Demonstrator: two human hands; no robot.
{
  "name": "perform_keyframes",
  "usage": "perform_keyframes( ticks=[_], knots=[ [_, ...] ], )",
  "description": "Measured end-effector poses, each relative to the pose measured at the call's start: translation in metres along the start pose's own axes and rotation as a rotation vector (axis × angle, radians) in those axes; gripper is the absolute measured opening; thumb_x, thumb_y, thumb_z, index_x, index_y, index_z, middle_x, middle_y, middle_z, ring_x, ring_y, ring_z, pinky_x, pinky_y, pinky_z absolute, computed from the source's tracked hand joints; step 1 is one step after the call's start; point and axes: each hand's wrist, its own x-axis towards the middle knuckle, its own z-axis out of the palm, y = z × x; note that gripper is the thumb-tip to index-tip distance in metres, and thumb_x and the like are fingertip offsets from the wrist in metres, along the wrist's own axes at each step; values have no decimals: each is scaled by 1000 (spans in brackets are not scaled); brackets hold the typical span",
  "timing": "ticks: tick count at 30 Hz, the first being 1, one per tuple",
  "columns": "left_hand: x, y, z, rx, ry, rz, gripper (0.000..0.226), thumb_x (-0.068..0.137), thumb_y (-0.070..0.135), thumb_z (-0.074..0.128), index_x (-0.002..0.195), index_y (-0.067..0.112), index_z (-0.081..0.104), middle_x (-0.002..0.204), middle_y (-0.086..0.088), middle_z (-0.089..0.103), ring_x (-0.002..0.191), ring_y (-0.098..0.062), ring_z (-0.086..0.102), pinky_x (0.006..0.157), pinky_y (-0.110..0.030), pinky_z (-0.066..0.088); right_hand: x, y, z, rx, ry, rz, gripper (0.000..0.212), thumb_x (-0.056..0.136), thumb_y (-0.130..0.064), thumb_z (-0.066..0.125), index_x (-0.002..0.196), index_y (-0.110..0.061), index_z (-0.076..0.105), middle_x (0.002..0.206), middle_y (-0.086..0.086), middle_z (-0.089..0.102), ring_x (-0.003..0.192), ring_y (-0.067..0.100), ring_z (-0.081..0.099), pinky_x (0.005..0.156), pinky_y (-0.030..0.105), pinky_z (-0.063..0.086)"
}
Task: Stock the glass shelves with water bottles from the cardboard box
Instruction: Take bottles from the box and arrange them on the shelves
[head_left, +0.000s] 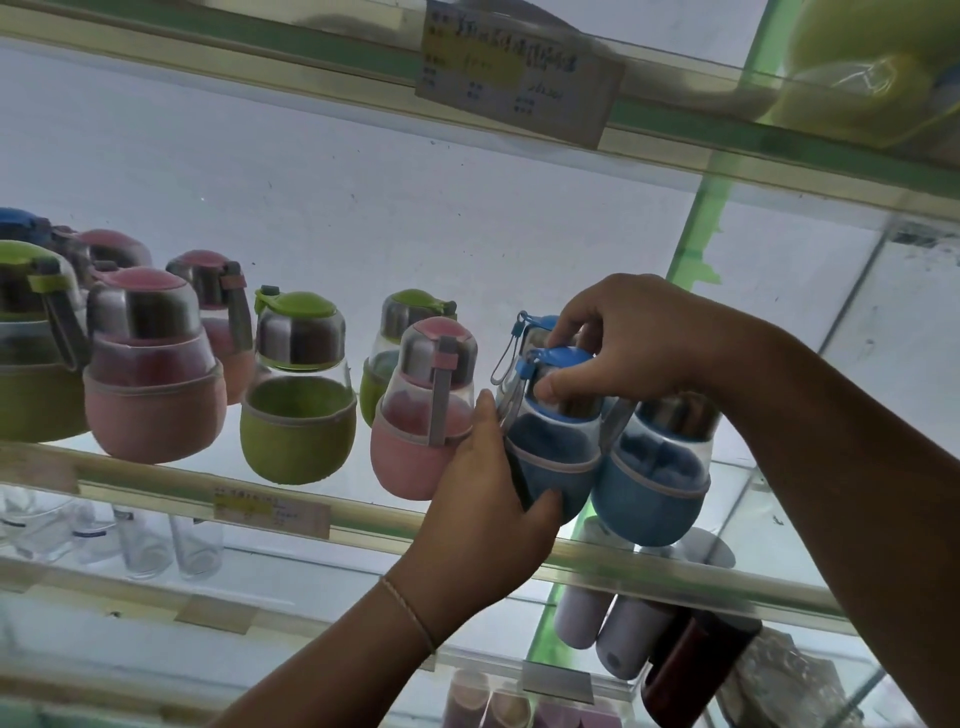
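A blue bottle (553, 441) is held at the front edge of the glass shelf (156, 480), between a pink bottle (421, 415) and a second blue bottle (654, 473). Its sleeved base is gripped by the left hand (483, 499), fingers curled around it. Its blue lid (563, 358) is pinched by the right hand (623, 343), thumb pressed on the steel collar. Green and pink bottles are lined up further left.

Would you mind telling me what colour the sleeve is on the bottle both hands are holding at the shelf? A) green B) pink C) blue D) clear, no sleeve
C: the left hand grips the bottle's blue sleeve from below, while the right hand grips its blue-lidded top.
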Motion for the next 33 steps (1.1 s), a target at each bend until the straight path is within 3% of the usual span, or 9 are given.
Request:
perform_keyframes(
  ticks=[2, 6, 11, 14, 17, 23, 27, 30, 33],
  knots=[
    [3, 0, 1, 14, 4, -15, 99, 85, 23, 70, 153, 30, -3, 148, 14, 39, 131, -3, 41, 88, -2, 25, 0, 2, 0, 3, 0, 3, 49, 65, -57, 78, 104, -28, 73, 89, -13, 64, 81, 6, 57, 80, 32, 51],
    [7, 1, 3, 32, 16, -31, 103, 85, 19, 71, 153, 29, -6, 146, 15, 42, 129, -6, 45, 84, -5, 29, -2, 5, 1, 45, -5, 9, 52, 64, -56, 79, 108, -28, 73, 97, -6, 69, 85, 9, 62, 87, 39, 55],
    [7, 2, 5, 31, -2, -57, 104, 86, 10, 69, 152, 32, -8, 147, 15, 41, 129, -6, 44, 98, -18, 38, -4, 10, 5, 87, 8, 5, 56, 61, -61, 76, 108, -30, 72, 96, -8, 70, 84, 7, 63, 86, 39, 56],
    [6, 2, 6, 30, 2, -69, 103, 87, 9, 69, 153, 31, -7, 147, 15, 41, 132, -7, 42, 96, -10, 30, -6, 13, 7, 109, 24, -11, 56, 62, -64, 73, 107, -32, 72, 94, -10, 69, 83, 6, 64, 85, 38, 56],
    [6, 0, 7, 30, 22, -72, 102, 85, 10, 70, 154, 27, -4, 145, 13, 44, 131, -7, 43, 83, 2, 21, -6, 17, 5, 94, 13, -32, 54, 67, -64, 72, 110, -32, 72, 91, -14, 69, 84, 5, 64, 83, 34, 55],
    [5, -1, 6, 37, 28, -49, 102, 84, 12, 72, 153, 27, -1, 143, 13, 47, 123, 0, 43, 76, 4, 18, -5, 42, -9, 239, 169, 56, 29, 85, -49, 68, 105, -29, 73, 91, -10, 71, 89, 10, 68, 85, 34, 54],
    [4, 1, 5, 51, 29, -27, 105, 82, 22, 75, 153, 26, -3, 140, 14, 48, 122, -4, 48, 78, 4, 27, -14, 55, -16, 190, -6, 132, 28, 85, -45, 70, 108, -29, 72, 103, -4, 71, 94, 14, 66, 83, 34, 53],
    [6, 3, 5, 34, 43, -20, 115, 73, 34, 82, 154, 26, 0, 135, 15, 53, 108, 3, 51, 84, -10, 41, -22, 59, -17, 95, -124, 152, 40, 77, -44, 76, 114, -30, 69, 108, -4, 68, 96, 14, 65, 88, 37, 55],
    [7, 3, 8, 32, 85, -23, 115, 70, 38, 84, 153, 27, 6, 137, 14, 53, 116, -3, 56, 82, -10, 41, -26, 63, -13, 72, -161, 161, 45, 72, -39, 81, 114, -27, 68, 109, -3, 67, 93, 11, 63, 89, 37, 55]
  ],
)
